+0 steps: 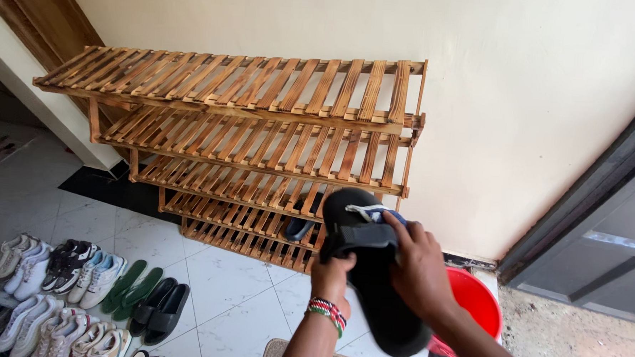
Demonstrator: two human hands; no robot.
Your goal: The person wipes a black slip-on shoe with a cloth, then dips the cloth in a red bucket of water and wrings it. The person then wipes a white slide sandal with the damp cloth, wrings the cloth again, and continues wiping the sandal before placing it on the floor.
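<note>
Left hand (331, 272), beaded band at the wrist: fingers curled closed around the lower edge of the strap of a black slide sandal (374, 274). Right hand (417, 272): laid over the strap from the other side, fingers bent; a bit of white and blue cloth (373, 213) shows at the fingertips, pressed to the sandal. Whether the right hand grips the cloth or the sandal, cannot tell.

Sandal: matte rubber or foam, thick rounded sole, wide band. Held in the air between both hands, toe end up, tilted, sole toward the camera.

Just behind it: slatted wooden shoe rack (263, 126), five tiers, scorched-brown finish, against a cream wall. A dark shoe (299, 229) lies on a lower tier, partly hidden by the sandal.

Below the right forearm: red plastic bucket (480, 300), round, smooth. White glossy floor tiles (234, 296). Lower left, well apart: rows of pale sneakers (55, 295), green insoles (133, 286), a pair of black slides (158, 311). Grey door (600, 241) at right.
</note>
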